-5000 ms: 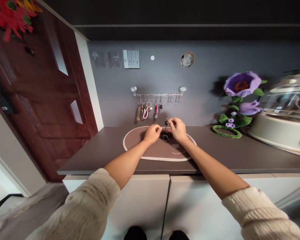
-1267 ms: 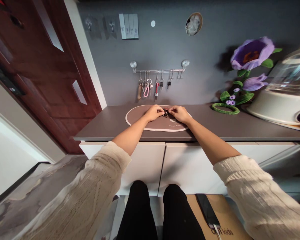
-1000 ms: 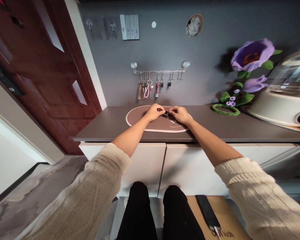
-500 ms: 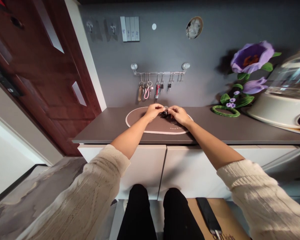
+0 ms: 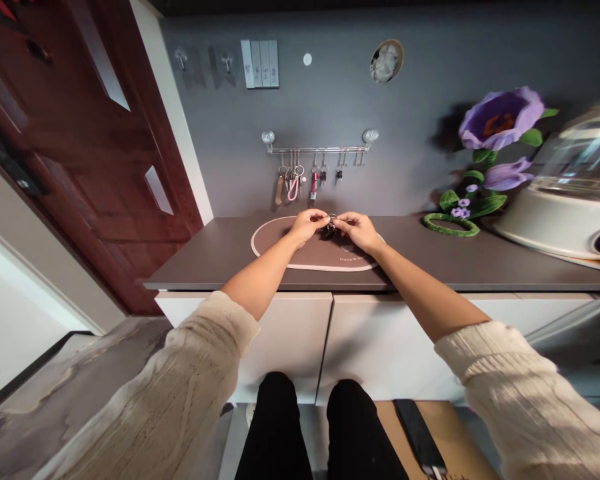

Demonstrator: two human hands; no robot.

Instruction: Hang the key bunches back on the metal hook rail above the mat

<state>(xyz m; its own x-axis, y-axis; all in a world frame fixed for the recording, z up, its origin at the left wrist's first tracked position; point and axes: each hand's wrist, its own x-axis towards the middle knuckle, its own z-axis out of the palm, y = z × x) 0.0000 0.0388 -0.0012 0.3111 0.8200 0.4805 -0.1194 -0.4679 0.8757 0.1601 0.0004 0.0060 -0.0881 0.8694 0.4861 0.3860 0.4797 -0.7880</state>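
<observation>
Door [image 5: 95, 153]: Dark red and panelled, it fills the upper left of the frame.
Wall hooks [image 5: 227, 63]: Two are fixed to the grey wall [image 5: 330, 87] at upper left, beside a pale four-strip panel [image 5: 260, 65].
Legs [image 5: 275, 427]: In black, a person stands at lower centre before white cabinet doors [image 5: 280, 347].
Mat [image 5: 275, 243]: Brown, rounded and pale-edged, it lies mid-frame on a dark surface [image 5: 200, 257].
Rack [image 5: 320, 150]: On a rail above the mat hang, from left, a brown tag [image 5: 280, 190], a pink loop [image 5: 293, 187] among keys, a red holder [image 5: 314, 183] and two small dark key sets [image 5: 323, 176].
Left hand [image 5: 307, 225]: At centre, its grip is pinched together on a ring.
Key bunch [image 5: 327, 231]: Dark, it hangs from that ring between the hands, mid-frame over the mat; whether it touches the mat cannot be told.
Right hand [image 5: 357, 230]: Just beside, its grip is also pinched on the ring.
Wall hole [image 5: 386, 61]: Round, with crumpled white material inside, upper right of centre.
Phone [image 5: 420, 437]: Black, cable attached, on tan cardboard [image 5: 457, 430] at lower right.
Flower [image 5: 503, 120]: Purple, above a green ring base [image 5: 450, 230], right of frame.
Appliance [image 5: 555, 213]: White base, clear dome, at the right edge.
</observation>
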